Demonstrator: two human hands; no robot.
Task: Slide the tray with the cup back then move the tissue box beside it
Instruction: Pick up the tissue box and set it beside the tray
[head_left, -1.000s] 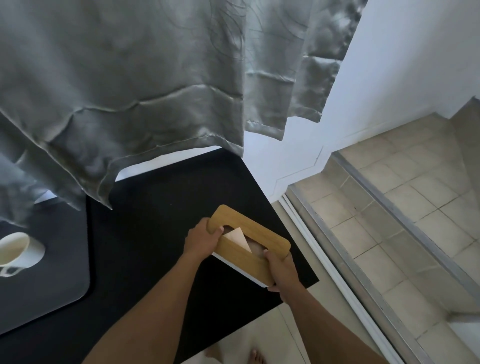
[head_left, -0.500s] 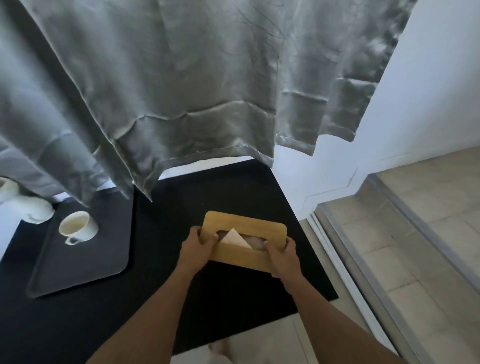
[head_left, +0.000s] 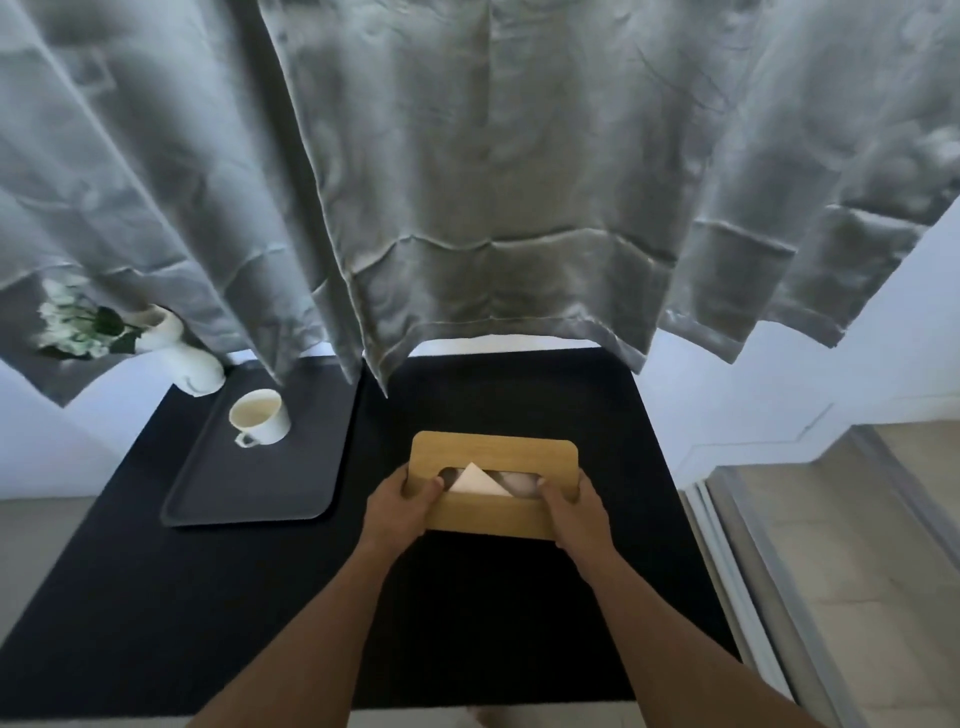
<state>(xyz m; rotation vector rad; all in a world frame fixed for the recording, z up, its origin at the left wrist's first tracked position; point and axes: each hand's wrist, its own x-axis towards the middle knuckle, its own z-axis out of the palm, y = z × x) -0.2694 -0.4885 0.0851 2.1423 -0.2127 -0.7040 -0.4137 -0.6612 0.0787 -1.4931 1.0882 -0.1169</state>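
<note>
Partly, curtain (head_left: 467, 208) hides vase (head_left: 182, 358)

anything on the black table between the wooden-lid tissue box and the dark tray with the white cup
Nothing visible: only bare black table lies between the wooden-lidded tissue box, held by both hands, and the dark grey tray to its left.

Since a second ago, the tissue box (head_left: 493, 483) has been levelled: it was tilted, with its white side exposed, and its wooden lid is now seen squarely from above. It has been brought toward 9 o'clock across the black table (head_left: 519, 597), away from the edge at 3 o'clock, and is now closer to the tray (head_left: 249, 499). The left hand (head_left: 400, 501) and right hand (head_left: 574, 512) have been carried along with it. The vase (head_left: 182, 358) of flowers has come into view at 10 o'clock.
</note>
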